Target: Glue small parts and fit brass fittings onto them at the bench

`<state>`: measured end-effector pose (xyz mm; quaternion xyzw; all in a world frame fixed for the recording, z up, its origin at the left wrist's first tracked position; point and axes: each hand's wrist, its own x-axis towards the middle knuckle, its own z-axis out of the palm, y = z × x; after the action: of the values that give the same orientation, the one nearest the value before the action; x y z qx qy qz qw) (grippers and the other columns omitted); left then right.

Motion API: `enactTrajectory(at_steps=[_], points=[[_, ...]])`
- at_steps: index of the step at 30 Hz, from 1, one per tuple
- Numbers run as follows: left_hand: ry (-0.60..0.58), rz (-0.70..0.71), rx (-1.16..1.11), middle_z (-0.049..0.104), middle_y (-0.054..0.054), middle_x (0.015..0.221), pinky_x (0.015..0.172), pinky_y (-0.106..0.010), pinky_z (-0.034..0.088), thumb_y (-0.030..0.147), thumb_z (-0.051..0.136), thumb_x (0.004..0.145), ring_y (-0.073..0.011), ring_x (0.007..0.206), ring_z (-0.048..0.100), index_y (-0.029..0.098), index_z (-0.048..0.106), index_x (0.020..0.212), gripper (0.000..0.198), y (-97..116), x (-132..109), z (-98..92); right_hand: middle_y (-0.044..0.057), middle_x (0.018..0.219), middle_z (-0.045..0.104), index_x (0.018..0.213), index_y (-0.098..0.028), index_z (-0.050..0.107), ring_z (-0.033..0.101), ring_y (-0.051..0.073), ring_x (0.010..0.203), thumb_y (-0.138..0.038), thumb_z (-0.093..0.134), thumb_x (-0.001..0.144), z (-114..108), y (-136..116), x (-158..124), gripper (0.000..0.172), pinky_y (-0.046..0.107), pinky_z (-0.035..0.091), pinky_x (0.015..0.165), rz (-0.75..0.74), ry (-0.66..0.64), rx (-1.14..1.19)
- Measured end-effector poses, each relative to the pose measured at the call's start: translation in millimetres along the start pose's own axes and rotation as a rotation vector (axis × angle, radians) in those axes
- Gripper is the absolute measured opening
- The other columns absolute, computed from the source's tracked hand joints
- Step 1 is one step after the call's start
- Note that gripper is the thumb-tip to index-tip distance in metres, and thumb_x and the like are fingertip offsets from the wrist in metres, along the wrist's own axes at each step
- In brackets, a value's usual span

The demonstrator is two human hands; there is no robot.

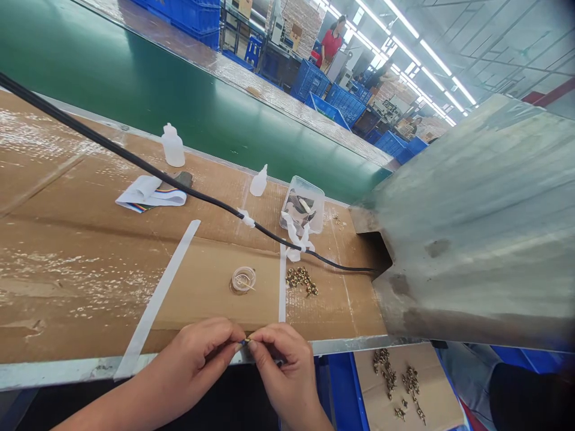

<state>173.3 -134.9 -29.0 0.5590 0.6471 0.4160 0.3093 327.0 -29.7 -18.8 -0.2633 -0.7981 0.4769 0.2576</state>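
At the table's front edge, my left hand (204, 350) and my right hand (285, 356) meet fingertip to fingertip. Between them they pinch a tiny gold-coloured part with a blue end (245, 342); its exact kind is too small to make out. Just beyond my hands, a small round clear dish (243, 279) with a thin pale stick across it rests on the cardboard. To its right lies a pile of small brass-coloured parts (302, 280), past a white tape strip (282, 281).
A black cable (206, 200) crosses above the cardboard into a metal housing (476, 239). Two white squeeze bottles (173, 146) and a clear plastic tub (317, 209) stand near the green conveyor belt (179, 90). More brass parts (411, 383) lie on cardboard at lower right. Someone in red (331, 45) is far back.
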Motion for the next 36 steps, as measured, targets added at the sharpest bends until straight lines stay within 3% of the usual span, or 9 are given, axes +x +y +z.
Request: enactTrajectory(at_steps=[10,17,25,36], points=[[-0.030,0.010,0.039,0.064,0.001,0.075,0.065,-0.021,0.046,0.016,0.038,0.095,-0.0133,0.070,0.062,0.021,0.061,0.086,0.025,-2.6,-3.2,2.0,0.000,0.071,0.069,0.081,-0.022,0.076,0.062,0.012,0.066,-0.014,0.065,0.085,-2.4,-2.8,4.3,0.014,0.018,0.045,0.061,-0.006,-0.047,0.020],[0.015,-0.018,-0.029,0.067,0.002,0.076,0.065,-0.019,0.047,0.020,0.043,0.095,-0.0127,0.070,0.064,0.022,0.064,0.087,0.023,-1.4,-1.0,1.6,0.000,0.074,0.069,0.082,-0.021,0.073,0.062,0.012,0.069,-0.014,0.064,0.086,-3.6,-2.4,3.6,0.011,0.019,0.046,0.062,-0.007,-0.045,-0.026],[0.100,-0.037,-0.223,0.076,0.004,0.092,0.078,-0.018,0.054,0.023,0.057,0.091,-0.0136,0.086,0.071,0.031,0.071,0.101,0.020,-4.7,-2.6,-1.4,0.003,0.094,0.069,0.099,-0.025,0.071,0.067,0.013,0.086,-0.008,0.064,0.086,-0.8,-2.8,-1.9,0.023,0.021,0.054,0.077,-0.193,0.069,-0.059],[0.175,-0.140,-0.358,0.077,0.001,0.088,0.073,-0.023,0.061,0.025,0.064,0.085,-0.0176,0.082,0.074,0.029,0.074,0.094,0.014,-10.3,-3.1,3.9,0.003,0.096,0.068,0.099,-0.025,0.071,0.067,0.013,0.089,-0.006,0.065,0.085,3.4,0.6,-5.2,0.024,0.020,0.055,0.080,-0.191,0.118,-0.042]])
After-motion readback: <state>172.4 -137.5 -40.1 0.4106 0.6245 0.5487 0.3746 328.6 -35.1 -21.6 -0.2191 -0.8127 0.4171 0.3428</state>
